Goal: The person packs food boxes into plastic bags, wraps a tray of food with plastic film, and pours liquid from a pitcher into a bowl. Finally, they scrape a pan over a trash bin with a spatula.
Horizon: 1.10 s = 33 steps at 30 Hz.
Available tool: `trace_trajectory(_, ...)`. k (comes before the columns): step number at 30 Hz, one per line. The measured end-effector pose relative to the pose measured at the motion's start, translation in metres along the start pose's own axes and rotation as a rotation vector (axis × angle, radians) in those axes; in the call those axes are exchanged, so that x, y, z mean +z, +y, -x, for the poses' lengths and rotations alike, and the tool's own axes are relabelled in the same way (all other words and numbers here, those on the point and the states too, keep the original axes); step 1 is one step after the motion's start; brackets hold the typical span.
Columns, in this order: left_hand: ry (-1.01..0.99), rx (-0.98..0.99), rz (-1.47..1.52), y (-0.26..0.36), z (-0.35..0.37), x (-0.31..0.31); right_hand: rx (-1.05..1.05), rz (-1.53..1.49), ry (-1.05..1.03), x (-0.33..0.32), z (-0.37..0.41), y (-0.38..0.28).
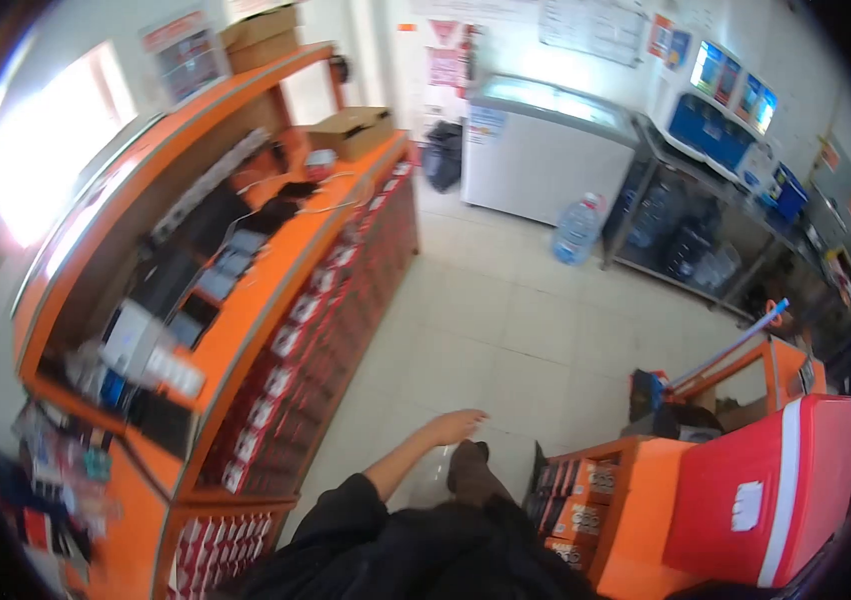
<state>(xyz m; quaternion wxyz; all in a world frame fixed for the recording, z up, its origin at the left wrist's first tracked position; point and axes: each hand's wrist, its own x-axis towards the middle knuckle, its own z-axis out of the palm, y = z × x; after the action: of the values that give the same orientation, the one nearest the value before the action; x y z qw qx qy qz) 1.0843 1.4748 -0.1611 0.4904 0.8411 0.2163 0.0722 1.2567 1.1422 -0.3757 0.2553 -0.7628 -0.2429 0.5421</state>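
My left hand (454, 427) hangs in front of my body above the tiled floor, at the end of a black sleeve (348, 512). Its fingers look loosely stretched out, slightly blurred, and nothing shows in them. Just below it is my shoe and trouser leg (472, 472), mid-stride on the tiles. The hand touches no object and is apart from the orange counter (276, 290) on the left. My right hand is out of view.
The left counter carries a cardboard box (351, 132) and small devices. At right stand a red cool box (761, 490) and an orange shelf (631, 500) with packs. Ahead are a white chest freezer (546, 150), a water bottle (577, 230), a metal table (691, 165) and a blue-handled stick (731, 342).
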Motion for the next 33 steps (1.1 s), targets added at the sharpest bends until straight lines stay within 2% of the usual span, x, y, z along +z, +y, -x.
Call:
trace_trajectory(1,0.087,-0.092,-0.125,-0.018,-0.012,-0.01,-0.007,0.051,0.011,-0.026,-0.034,-0.021)
trace_trajectory(2,0.17,-0.161,-0.12,-0.047,-0.016,-0.016,-0.018,0.103,0.024,-0.056,-0.069,-0.046)
trace_trajectory(3,0.218,-0.439,0.089,-0.055,-0.014,-0.027,-0.03,0.151,0.044,-0.088,-0.102,-0.075)
trace_trajectory(4,0.187,-0.443,-0.165,-0.134,-0.002,-0.015,-0.052,0.172,0.07,-0.122,-0.136,-0.105)
trace_trajectory(5,0.2,-0.86,-0.04,-0.133,0.007,-0.022,-0.072,0.154,0.086,-0.151,-0.171,-0.144)
trace_trajectory(6,0.131,-0.896,-0.197,-0.203,0.027,-0.003,-0.286,0.193,0.19,-0.185,-0.182,-0.212)
trace_trajectory(7,0.0,-1.002,-0.179,-0.201,0.036,-0.015,-0.319,0.03,0.199,-0.21,-0.215,-0.255)
trace_trajectory(8,-0.061,-1.048,-0.147,-0.194,0.034,-0.027,-0.499,-0.046,0.239,-0.232,-0.266,-0.278)
trace_trajectory(9,-0.086,-1.065,-0.114,-0.193,0.015,-0.044,-0.506,-0.249,0.187,-0.256,-0.301,-0.309)
trace_trajectory(10,-0.105,-1.071,-0.099,-0.195,-0.008,-0.059,-0.507,-0.06,0.22,-0.293,-0.289,-0.372)
trace_trajectory(11,-0.125,-1.072,-0.093,-0.197,-0.037,-0.077,-0.522,0.058,0.35,-0.321,-0.294,-0.411)
trace_trajectory(13,-0.192,-1.01,-0.149,-0.209,-0.12,-0.114,-0.454,-0.126,0.439,-0.373,-0.315,-0.451)
trace_trajectory(14,-0.229,-0.961,-0.185,-0.219,-0.171,-0.134,-0.416,-0.188,0.513,-0.391,-0.334,-0.444)
trace_trajectory(16,-0.288,-0.848,-0.251,-0.243,-0.288,-0.171,-0.436,-0.665,0.534,-0.416,-0.37,-0.417)
trace_trajectory(18,-0.322,-0.746,-0.311,-0.258,-0.436,-0.213,-0.096,-0.138,0.831,-0.418,-0.399,-0.358)
trace_trajectory(19,-0.317,-0.693,-0.349,-0.261,-0.524,-0.233,-0.024,0.471,0.601,-0.422,-0.41,-0.321)
trace_trajectory(20,-0.287,-0.654,-0.357,-0.253,-0.619,-0.241,-0.136,0.048,0.931,-0.397,-0.431,-0.263)
trace_trajectory(21,-0.211,-0.6,-0.324,-0.242,-0.715,-0.246,0.061,0.237,0.801,-0.398,-0.437,-0.233)
trace_trajectory(22,-0.134,-0.535,-0.256,-0.225,-0.81,-0.25,0.134,0.418,0.406,-0.429,-0.41,-0.241)
trace_trajectory(23,-0.033,-0.079,0.077,-0.217,-0.906,-0.251,0.348,-0.087,0.456,-0.433,-0.416,-0.216)
trace_trajectory(24,0.053,-0.075,0.004,-0.154,-0.969,-0.236,0.651,-0.812,0.652,-0.461,-0.38,-0.249)
trace_trajectory(25,0.031,0.13,-0.24,-0.094,-1.037,-0.229,0.654,-0.656,0.616,-0.471,-0.377,-0.232)
trace_trajectory(26,0.018,0.33,-0.479,-0.06,-1.09,-0.216,0.519,-0.194,0.468,-0.472,-0.385,-0.203)
trace_trajectory(27,0.02,0.341,-0.469,-0.046,-1.135,-0.194,0.338,0.206,0.416,-0.481,-0.388,-0.189)
trace_trajectory(28,-0.086,0.298,-0.307,-0.032,-1.183,-0.164,0.206,0.442,0.444,-0.497,-0.388,-0.182)
trace_trajectory(29,-0.189,0.264,-0.154,-0.014,-1.234,-0.139,0.206,0.452,0.467,-0.538,-0.415,-0.165)
trace_trajectory(31,-0.36,0.422,-0.067,0.022,-1.281,-0.079,0.696,0.047,-0.165,-0.625,-0.506,-0.131)
trace_trajectory(32,-0.345,0.537,-0.434,0.038,-1.283,-0.048,0.531,-0.012,0.145,-0.693,-0.52,-0.151)
trace_trajectory(33,-0.682,0.018,-0.225,0.031,-1.293,-0.025,0.378,-0.108,0.464,-0.767,-0.552,-0.168)
